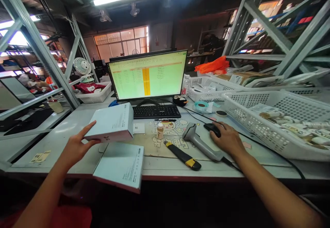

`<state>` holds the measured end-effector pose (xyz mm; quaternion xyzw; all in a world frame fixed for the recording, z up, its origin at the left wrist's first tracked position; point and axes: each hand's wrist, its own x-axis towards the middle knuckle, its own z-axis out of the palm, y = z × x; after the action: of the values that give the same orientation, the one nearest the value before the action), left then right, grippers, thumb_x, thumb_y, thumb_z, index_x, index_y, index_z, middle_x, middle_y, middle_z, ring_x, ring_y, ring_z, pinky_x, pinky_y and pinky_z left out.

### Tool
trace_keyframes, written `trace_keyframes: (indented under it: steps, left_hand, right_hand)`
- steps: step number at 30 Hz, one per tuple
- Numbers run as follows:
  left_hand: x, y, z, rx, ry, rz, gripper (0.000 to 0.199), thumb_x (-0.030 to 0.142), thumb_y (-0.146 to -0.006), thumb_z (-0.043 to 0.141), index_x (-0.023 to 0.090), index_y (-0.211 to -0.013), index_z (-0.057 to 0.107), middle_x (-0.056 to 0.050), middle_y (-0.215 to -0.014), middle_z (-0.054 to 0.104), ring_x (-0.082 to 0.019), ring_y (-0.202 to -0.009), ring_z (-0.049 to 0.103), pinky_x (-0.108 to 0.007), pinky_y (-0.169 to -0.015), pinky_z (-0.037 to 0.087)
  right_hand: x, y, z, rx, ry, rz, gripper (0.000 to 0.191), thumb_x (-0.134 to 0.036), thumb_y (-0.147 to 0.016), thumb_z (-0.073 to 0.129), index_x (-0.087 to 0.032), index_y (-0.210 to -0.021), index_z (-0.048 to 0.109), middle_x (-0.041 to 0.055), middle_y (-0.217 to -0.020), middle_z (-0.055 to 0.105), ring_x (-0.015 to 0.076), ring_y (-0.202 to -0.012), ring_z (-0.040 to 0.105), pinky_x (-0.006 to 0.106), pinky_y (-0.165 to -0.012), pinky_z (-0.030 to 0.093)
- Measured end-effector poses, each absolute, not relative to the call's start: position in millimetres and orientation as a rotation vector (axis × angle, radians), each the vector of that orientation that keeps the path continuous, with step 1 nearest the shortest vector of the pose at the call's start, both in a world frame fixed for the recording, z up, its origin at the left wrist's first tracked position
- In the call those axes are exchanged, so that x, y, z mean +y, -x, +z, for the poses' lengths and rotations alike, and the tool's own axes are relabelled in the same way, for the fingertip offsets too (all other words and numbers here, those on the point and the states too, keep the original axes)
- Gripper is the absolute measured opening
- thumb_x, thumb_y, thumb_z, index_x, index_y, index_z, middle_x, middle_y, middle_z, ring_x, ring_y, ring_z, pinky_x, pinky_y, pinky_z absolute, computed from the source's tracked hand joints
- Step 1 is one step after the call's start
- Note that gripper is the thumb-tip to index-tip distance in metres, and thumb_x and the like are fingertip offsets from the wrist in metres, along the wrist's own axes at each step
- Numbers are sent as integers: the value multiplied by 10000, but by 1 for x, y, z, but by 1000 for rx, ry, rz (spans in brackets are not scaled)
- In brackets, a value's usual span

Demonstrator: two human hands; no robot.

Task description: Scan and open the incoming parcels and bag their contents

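Note:
My left hand (79, 145) grips the near left corner of a white box (110, 120), thumb below and fingers along its side. That box is tilted and partly covers the keyboard (157, 111). A second white box (120, 164) lies below it and juts over the desk's front edge. My right hand (227, 137) rests over a black computer mouse (212, 129), fingers curved on it. Left of that hand lies a grey barcode scanner (201, 144). A black and yellow utility knife (183, 156) and a small bottle (160, 132) sit between the hands.
A monitor (149, 75) showing a spreadsheet stands at the back. White plastic baskets (263, 132) with wrapped goods line the right. Another basket (96, 95) and a small fan (81, 65) are at the back left. Tape (201, 105) lies behind the mouse. Metal frames (43, 46) flank the desk.

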<state>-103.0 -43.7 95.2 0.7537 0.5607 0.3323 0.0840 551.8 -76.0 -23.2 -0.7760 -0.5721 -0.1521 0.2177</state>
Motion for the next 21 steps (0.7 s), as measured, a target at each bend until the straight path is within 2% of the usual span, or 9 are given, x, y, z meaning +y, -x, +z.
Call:
trace_keyframes:
  steps: [3,5,7,8,9,11,12,16,21]
  left_hand:
    - [-89,114,82,1696,-2217,831,838,701,-838,711,322,-1559,514,17,-946,774,-131,-430,516,-284,-567,546]
    - [-109,116,66,1712,-2211,729,782,691,-869,692,354,-1551,510,-6,-1092,779,-141,-451,579,-319,-621,595]
    - [-125,112,52,1739,-2279,864,842,661,-892,696,356,-1615,391,-88,-1421,659,-263,-825,765,-414,-831,638]
    - [-132,106,49,1735,-2354,1002,910,630,-893,719,358,-1652,296,-122,-1578,518,-343,-1132,725,-488,-980,601]
    - [-139,98,47,1701,-2450,1137,981,586,-892,749,368,-1675,201,-134,-1683,360,-394,-1390,562,-562,-1112,515]
    - [-154,70,48,1536,-2687,1252,1049,487,-884,801,397,-1681,125,-113,-1762,138,-405,-1596,227,-644,-1246,323]
    - [-161,53,49,1431,-2809,1208,1033,457,-878,817,413,-1674,161,-95,-1768,109,-400,-1613,161,-657,-1266,270]
    - [-169,-15,37,1270,-3083,866,847,526,-797,872,371,-1541,497,-79,-1722,293,-416,-1591,227,-645,-1295,158]
    - [-145,-28,15,1485,-3035,870,458,482,-828,860,284,-1226,749,-93,-1605,499,-397,-1497,410,-599,-1280,186]
  right_hand:
    - [-83,-524,8,-1533,1981,-448,565,-433,-973,434,-120,-1413,599,226,-1427,577,398,-1340,535,588,-1121,449]
    - [-84,-490,34,-1572,1823,-337,523,-452,-977,472,-158,-1386,615,184,-1319,649,344,-1207,622,538,-1077,499]
    - [-79,-449,56,-1732,1658,-130,506,-482,-966,533,-178,-1356,640,141,-1223,694,280,-990,688,472,-955,571]
    - [-75,-428,64,-1826,1579,-36,512,-498,-964,551,-182,-1356,648,134,-1231,694,263,-941,696,447,-906,589]
    - [-68,-408,69,-1914,1517,34,524,-513,-968,562,-184,-1366,649,134,-1265,685,260,-948,702,437,-893,596]
    - [-52,-373,71,-2054,1447,114,539,-498,-987,565,-179,-1417,628,143,-1383,636,284,-1086,695,448,-962,584]
    - [-43,-360,70,-2107,1442,131,528,-457,-997,567,-172,-1439,616,148,-1441,602,298,-1177,671,456,-1027,559]
    - [-14,-333,61,-2215,1579,204,414,-194,-985,558,-145,-1381,670,143,-1397,656,274,-1260,646,391,-1111,496]
    - [-7,-335,61,-2098,1744,156,287,-213,-969,633,-132,-1219,748,127,-1173,754,253,-1058,702,333,-930,525]
